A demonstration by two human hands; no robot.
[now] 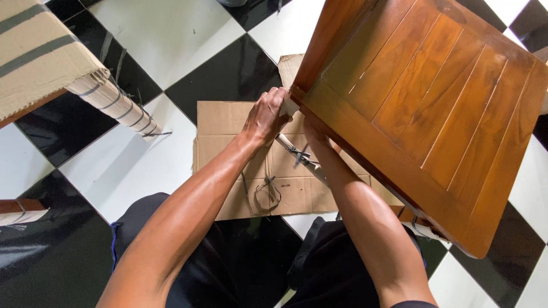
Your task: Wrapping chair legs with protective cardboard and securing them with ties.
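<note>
A brown wooden slatted tabletop (434,97) fills the upper right, tilted over a checkered floor. My left hand (267,117) is closed on pale wrapping at the tabletop's near left corner. My right hand (317,137) reaches under the wooden edge and is mostly hidden by it; only the wrist and part of the hand show. Below the hands a wrapped leg (297,151) with dark plastic strapping runs diagonally. A flat sheet of brown cardboard (222,137) lies on the floor beneath, with a loop of cut dark strap (267,194) on it.
At the upper left stands another piece of furniture wrapped in cardboard (34,51), its paper-wrapped leg (117,105) bound with dark straps. A further wrapped piece (20,214) pokes in at the left edge. My knees in dark trousers (240,268) are at the bottom.
</note>
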